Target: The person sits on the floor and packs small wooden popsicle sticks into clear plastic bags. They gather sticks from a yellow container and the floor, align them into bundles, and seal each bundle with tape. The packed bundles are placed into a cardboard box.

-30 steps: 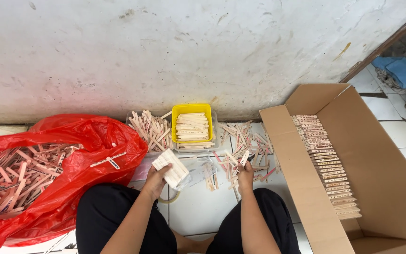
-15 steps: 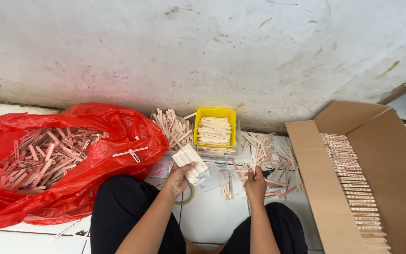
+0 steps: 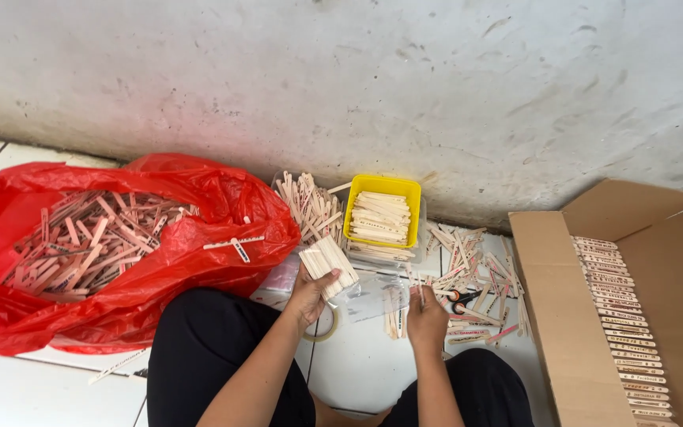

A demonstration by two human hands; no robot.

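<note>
My left hand (image 3: 307,294) grips a stacked bundle of pale wooden sticks (image 3: 329,266), held above the white tiled floor. My right hand (image 3: 427,311) is lower, fingers closed on one or two thin sticks (image 3: 418,288) over a scattered pile of sticks (image 3: 468,265). A yellow tub (image 3: 382,210) holding neatly laid sticks stands just beyond both hands, by the wall. My legs in black trousers frame the working spot.
A big red plastic bag (image 3: 120,300) full of loose sticks lies at the left. An open cardboard box (image 3: 563,316) with a row of bundled sticks stands at the right. A tape roll (image 3: 324,328), clear plastic sleeves and scissors (image 3: 462,298) lie on the tiles. The grey wall (image 3: 357,79) closes the far side.
The view has swung left, so the box now sits at the right edge. My left hand still holds the bundle; my right hand stays over the scattered sticks.
</note>
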